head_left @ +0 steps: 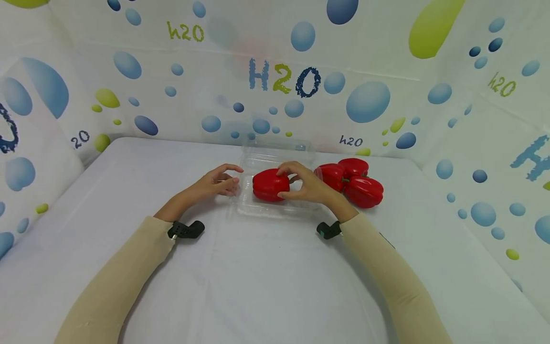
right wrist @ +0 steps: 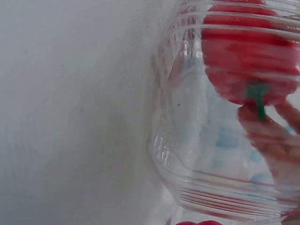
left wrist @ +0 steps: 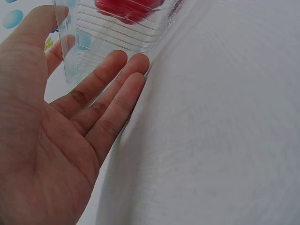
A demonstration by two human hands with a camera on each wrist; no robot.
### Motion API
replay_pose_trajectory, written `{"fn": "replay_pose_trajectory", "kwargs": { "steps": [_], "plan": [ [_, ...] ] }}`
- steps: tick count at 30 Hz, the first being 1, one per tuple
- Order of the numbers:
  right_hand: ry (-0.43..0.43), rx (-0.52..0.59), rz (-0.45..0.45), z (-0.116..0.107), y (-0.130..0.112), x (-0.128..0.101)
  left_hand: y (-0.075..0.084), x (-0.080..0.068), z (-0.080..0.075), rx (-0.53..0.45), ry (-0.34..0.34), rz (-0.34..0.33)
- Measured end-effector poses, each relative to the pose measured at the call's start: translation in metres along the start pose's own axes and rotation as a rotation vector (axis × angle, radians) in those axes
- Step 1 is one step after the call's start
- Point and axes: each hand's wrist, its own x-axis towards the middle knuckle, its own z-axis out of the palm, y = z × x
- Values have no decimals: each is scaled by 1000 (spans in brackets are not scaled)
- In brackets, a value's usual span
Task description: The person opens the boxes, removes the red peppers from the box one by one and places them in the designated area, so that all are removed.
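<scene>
A clear plastic clamshell container [head_left: 251, 209] lies on the table, its transparent lid [head_left: 275, 148] raised at the back. Inside it is a glossy red bell pepper [head_left: 267, 185], lying on its side. My right hand [head_left: 307, 186] grips the pepper's stem end between thumb and fingers; the green stem [right wrist: 257, 96] shows through the plastic in the right wrist view. My left hand [head_left: 220, 181] is at the container's left side. Its thumb and index finger lie at the rim [left wrist: 70, 51], while the other fingers extend nearly straight beside the ribbed wall.
Three more red bell peppers [head_left: 363, 191] cluster just right of the container, close to my right wrist. A white cloth [head_left: 258, 277] covers the table. Behind and at both sides hangs a curtain [head_left: 172, 105] with blue and green drops. Each wrist wears a dark camera [head_left: 189, 230].
</scene>
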Motion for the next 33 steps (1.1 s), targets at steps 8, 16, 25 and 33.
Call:
{"fn": "replay_pose_trajectory", "kwargs": {
  "steps": [8,16,25,33],
  "plan": [
    [45,11,-26,-1,2,-2,1,1,0,-15,-11,10],
    [110,20,-87,0,27,1,3,-1,0,-10,-10,15],
    [178,34,-147,-1,25,0,3,0,-1,-1,-14,7],
    [212,58,-122,-4,-2,-6,2,0,-2,-4,-17,5]
  ]
}}
